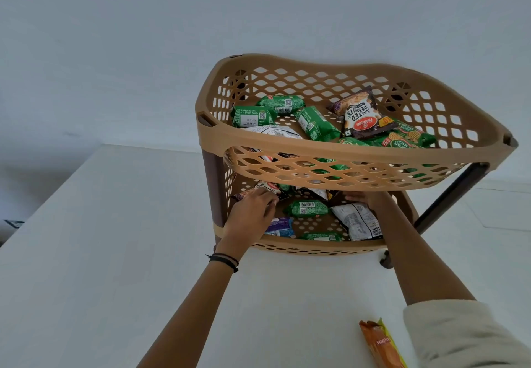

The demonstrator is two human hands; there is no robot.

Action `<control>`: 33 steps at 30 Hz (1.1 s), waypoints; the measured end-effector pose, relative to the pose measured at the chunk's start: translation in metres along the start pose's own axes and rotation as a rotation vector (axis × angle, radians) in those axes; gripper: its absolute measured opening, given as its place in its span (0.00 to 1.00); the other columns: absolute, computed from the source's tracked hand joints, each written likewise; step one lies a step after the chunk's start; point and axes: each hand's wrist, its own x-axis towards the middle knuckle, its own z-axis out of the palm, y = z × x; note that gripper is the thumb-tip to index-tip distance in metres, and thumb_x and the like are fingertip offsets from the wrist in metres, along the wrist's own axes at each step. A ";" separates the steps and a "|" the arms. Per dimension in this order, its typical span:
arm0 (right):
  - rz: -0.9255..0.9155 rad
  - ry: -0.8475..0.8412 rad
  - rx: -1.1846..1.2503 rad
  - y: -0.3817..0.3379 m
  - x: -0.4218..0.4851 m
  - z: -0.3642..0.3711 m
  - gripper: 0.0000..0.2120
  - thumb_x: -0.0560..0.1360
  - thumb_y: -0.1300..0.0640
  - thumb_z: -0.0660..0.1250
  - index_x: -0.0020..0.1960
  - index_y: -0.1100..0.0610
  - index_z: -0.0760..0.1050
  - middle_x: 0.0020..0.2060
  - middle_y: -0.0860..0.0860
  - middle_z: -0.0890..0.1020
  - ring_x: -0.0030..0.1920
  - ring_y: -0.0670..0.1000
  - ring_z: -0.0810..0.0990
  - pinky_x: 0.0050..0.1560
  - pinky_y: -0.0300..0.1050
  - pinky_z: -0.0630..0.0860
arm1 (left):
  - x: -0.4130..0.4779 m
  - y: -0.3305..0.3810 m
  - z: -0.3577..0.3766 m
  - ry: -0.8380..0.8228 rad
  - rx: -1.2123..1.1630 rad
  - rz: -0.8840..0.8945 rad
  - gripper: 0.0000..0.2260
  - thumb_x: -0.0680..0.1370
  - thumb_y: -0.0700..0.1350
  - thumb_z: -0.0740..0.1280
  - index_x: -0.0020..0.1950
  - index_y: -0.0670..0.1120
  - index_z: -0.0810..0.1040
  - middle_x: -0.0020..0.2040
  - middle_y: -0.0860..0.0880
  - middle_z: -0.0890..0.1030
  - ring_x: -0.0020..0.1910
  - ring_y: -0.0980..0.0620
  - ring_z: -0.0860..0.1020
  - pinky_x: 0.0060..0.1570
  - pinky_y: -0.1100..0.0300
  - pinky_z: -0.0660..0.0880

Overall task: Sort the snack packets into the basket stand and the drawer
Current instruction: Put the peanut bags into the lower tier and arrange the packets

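A tan two-tier basket stand (pixel 356 152) stands on the white table. Its upper basket holds several green packets (pixel 314 123) and a salted peanuts packet (pixel 360 114). The lower basket (pixel 316 248) holds a green packet (pixel 307 208), a white packet (pixel 357 221), a purple packet (pixel 280 226) and others. My left hand (pixel 250 214) reaches into the lower basket, its fingers curled on a salted peanuts packet (pixel 267 187) at the back left. My right hand (pixel 366 197) is also inside, touching a dark packet (pixel 334 195). The upper basket's rim hides its fingers.
An orange and yellow snack packet (pixel 379 344) lies on the white table (pixel 115 252) near my right sleeve. The stand's dark legs (pixel 448 195) rise at its corners. A pale wall is right behind the stand. No drawer is in view.
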 end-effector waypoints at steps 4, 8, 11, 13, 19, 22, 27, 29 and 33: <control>0.007 0.025 -0.097 -0.004 -0.008 -0.002 0.19 0.81 0.64 0.51 0.68 0.72 0.61 0.67 0.68 0.67 0.33 0.49 0.81 0.27 0.33 0.76 | -0.001 0.000 0.000 -0.006 -0.002 0.003 0.12 0.80 0.46 0.58 0.60 0.48 0.76 0.59 0.51 0.78 0.55 0.54 0.78 0.49 0.60 0.79; 0.052 0.188 -0.417 0.001 0.000 -0.014 0.13 0.81 0.60 0.54 0.61 0.64 0.70 0.50 0.62 0.78 0.50 0.55 0.74 0.58 0.46 0.73 | 0.000 0.000 -0.001 -0.021 -0.015 -0.005 0.12 0.80 0.46 0.59 0.60 0.47 0.76 0.59 0.50 0.78 0.55 0.53 0.78 0.49 0.60 0.79; -0.157 0.265 -0.714 0.003 0.002 -0.023 0.07 0.79 0.54 0.57 0.50 0.55 0.72 0.49 0.51 0.76 0.49 0.50 0.71 0.58 0.52 0.73 | -0.001 0.002 -0.002 -0.016 -0.011 -0.004 0.11 0.80 0.45 0.59 0.59 0.46 0.77 0.57 0.49 0.79 0.52 0.53 0.78 0.46 0.60 0.78; -0.291 0.267 -0.814 0.008 0.004 -0.032 0.06 0.75 0.56 0.60 0.51 0.52 0.73 0.49 0.50 0.79 0.51 0.53 0.77 0.53 0.54 0.77 | -0.001 0.003 -0.003 -0.010 -0.006 -0.005 0.11 0.80 0.45 0.59 0.58 0.46 0.77 0.55 0.49 0.80 0.50 0.52 0.78 0.45 0.60 0.78; -0.410 0.241 -1.136 0.000 -0.048 -0.031 0.19 0.72 0.70 0.58 0.60 0.62 0.75 0.62 0.61 0.76 0.63 0.62 0.72 0.60 0.56 0.73 | -0.001 0.006 -0.006 -0.035 0.001 -0.022 0.11 0.79 0.44 0.59 0.57 0.46 0.78 0.53 0.47 0.81 0.46 0.51 0.78 0.42 0.59 0.76; -0.469 0.243 -1.133 0.001 -0.071 -0.029 0.15 0.74 0.66 0.60 0.60 0.61 0.76 0.62 0.60 0.76 0.63 0.59 0.72 0.61 0.51 0.71 | -0.003 0.008 -0.008 -0.045 0.007 -0.027 0.11 0.79 0.43 0.59 0.57 0.45 0.79 0.53 0.46 0.81 0.46 0.49 0.79 0.43 0.57 0.77; -0.628 0.075 -0.994 0.012 -0.118 -0.022 0.14 0.75 0.65 0.62 0.59 0.61 0.75 0.60 0.58 0.76 0.63 0.56 0.72 0.64 0.48 0.69 | -0.005 0.012 -0.011 -0.035 0.008 -0.045 0.11 0.79 0.43 0.60 0.56 0.44 0.80 0.53 0.45 0.82 0.47 0.47 0.80 0.45 0.54 0.78; -0.643 0.082 -0.924 0.021 -0.138 -0.025 0.14 0.75 0.65 0.61 0.60 0.61 0.75 0.61 0.57 0.75 0.63 0.55 0.72 0.64 0.49 0.69 | -0.006 0.012 -0.011 -0.041 0.002 -0.034 0.11 0.78 0.43 0.60 0.56 0.45 0.80 0.53 0.46 0.82 0.46 0.47 0.80 0.44 0.55 0.79; -0.667 0.131 -0.689 0.037 -0.185 -0.033 0.13 0.75 0.68 0.62 0.58 0.61 0.76 0.55 0.55 0.78 0.52 0.48 0.77 0.54 0.44 0.76 | -0.009 0.015 -0.013 -0.066 -0.020 0.030 0.11 0.79 0.44 0.61 0.57 0.46 0.79 0.53 0.47 0.82 0.47 0.50 0.80 0.42 0.61 0.73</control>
